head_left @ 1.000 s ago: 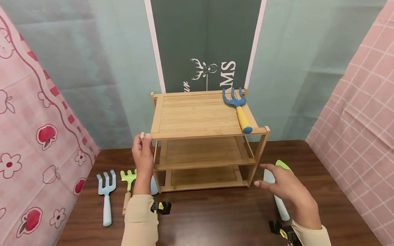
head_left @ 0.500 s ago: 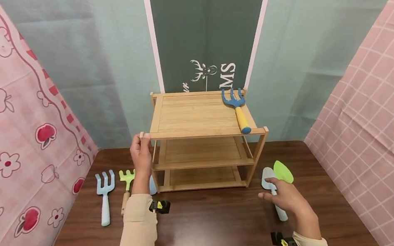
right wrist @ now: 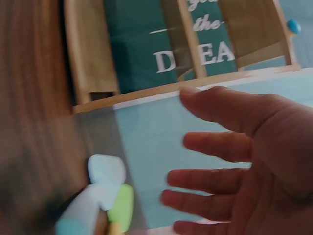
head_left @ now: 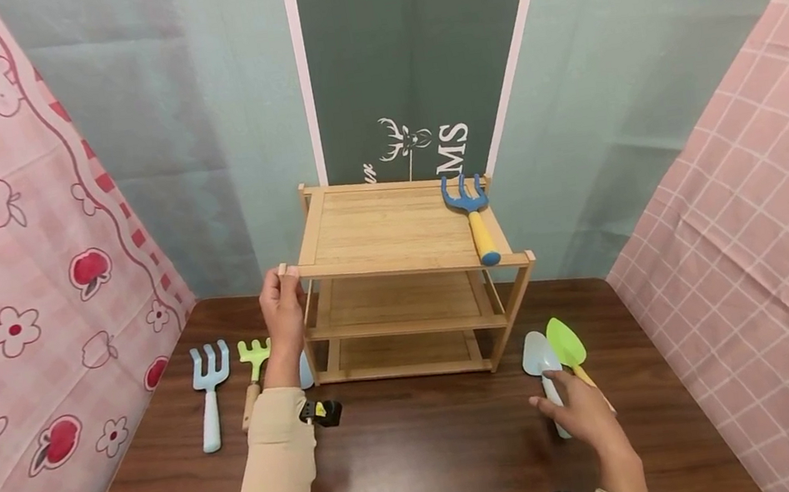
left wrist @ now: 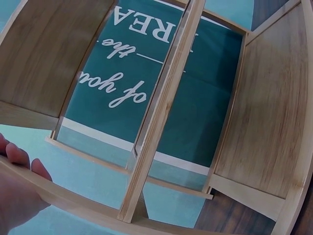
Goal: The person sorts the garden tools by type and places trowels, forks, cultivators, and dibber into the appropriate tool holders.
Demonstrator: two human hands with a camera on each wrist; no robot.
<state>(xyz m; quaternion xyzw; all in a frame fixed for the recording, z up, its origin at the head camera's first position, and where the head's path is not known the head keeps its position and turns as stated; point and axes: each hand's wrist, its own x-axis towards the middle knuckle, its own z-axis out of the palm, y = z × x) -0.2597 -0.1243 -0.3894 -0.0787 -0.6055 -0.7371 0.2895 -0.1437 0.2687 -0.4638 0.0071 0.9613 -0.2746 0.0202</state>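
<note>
A three-tier wooden shelf rack [head_left: 384, 226] stands mid-table. My left hand [head_left: 283, 316] grips its front left corner post near the top; its fingers [left wrist: 18, 155] curl round the wood in the left wrist view. On the top tier, at the right side, lies a blue hand fork with a yellow handle [head_left: 485, 237]. My right hand [head_left: 586, 412] hovers over the handle of a pale blue trowel [head_left: 540, 350], thumb and fingers spread, nothing between them. Beside that trowel lies a green trowel [head_left: 565, 340] with a yellow handle, partly covered by the hand.
Left of the rack, a light blue hand fork [head_left: 210, 389] and a green rake with a wooden handle [head_left: 255, 358] lie on the brown table [head_left: 410, 462]. A pale blue tool [head_left: 305, 371] is mostly hidden behind my left wrist. Fabric curtains [head_left: 240, 116] enclose the table's back and sides.
My right hand has moved away from the rack's right leg, down and slightly right over the pale blue trowel, uncovering both trowel blades. The left hand keeps its grip on the post.
</note>
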